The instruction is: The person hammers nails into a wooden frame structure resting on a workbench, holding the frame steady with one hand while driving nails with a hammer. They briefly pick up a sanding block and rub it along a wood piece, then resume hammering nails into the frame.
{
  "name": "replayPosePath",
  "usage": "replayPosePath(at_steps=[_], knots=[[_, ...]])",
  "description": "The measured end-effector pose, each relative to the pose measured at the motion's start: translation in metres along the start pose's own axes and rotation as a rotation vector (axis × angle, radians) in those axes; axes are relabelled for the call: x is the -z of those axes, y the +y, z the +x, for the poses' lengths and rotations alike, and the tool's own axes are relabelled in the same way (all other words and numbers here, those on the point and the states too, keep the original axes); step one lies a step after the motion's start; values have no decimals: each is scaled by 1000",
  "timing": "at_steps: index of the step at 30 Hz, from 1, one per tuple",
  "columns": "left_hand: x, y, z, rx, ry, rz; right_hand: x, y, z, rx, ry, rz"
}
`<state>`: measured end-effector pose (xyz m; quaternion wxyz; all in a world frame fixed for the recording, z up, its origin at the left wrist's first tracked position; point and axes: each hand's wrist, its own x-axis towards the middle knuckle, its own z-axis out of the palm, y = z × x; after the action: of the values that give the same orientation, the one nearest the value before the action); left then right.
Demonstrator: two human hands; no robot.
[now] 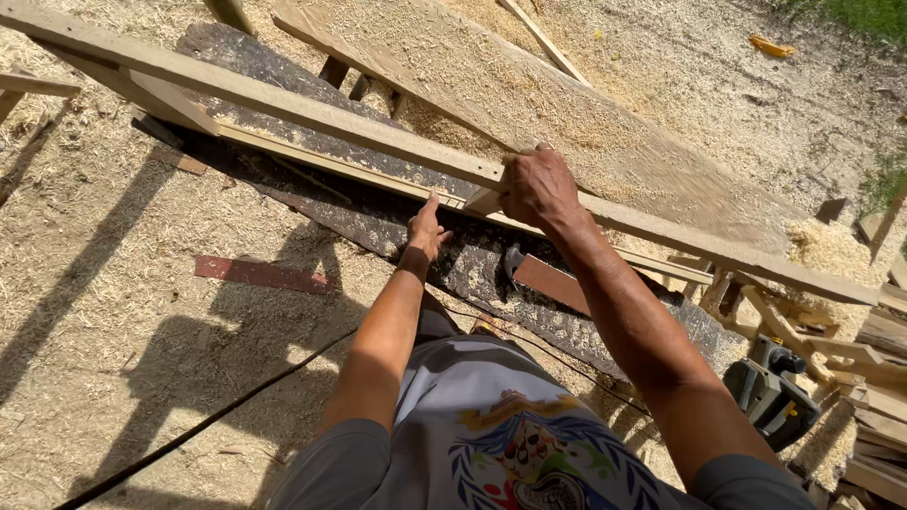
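Observation:
A long pale wooden batten [312,111] runs diagonally from the upper left to the right across a sawdust-covered workbench. My right hand [537,187] is closed over the batten near its middle. My left hand [427,229] hangs lower, fingers loosely together, its fingertips touching a thinner strip [340,168] below the batten. A wide plank [605,132] heaped with sawdust lies behind the batten.
A dark, weathered board [567,326] forms the bench front. A grey power saw [770,392] rests on the ground at the right beside stacked offcuts [879,444]. A black cable [189,434] crosses the sawdust-strewn ground. A reddish strip [260,274] lies at the left.

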<state>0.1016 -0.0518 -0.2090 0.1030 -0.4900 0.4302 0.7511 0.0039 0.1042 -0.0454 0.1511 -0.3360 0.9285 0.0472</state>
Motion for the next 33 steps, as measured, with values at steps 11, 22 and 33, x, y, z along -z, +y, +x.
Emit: replayPosePath(at_steps=[11,22,33], knots=[[-20,39,68,273,175,-88,25,-64,33,39,39,182],[-42,51,50,68,42,37,56,-67,7,82,104,201],[-48,46,-41,-423,223,219,161,-72,-115,-207,163,283]])
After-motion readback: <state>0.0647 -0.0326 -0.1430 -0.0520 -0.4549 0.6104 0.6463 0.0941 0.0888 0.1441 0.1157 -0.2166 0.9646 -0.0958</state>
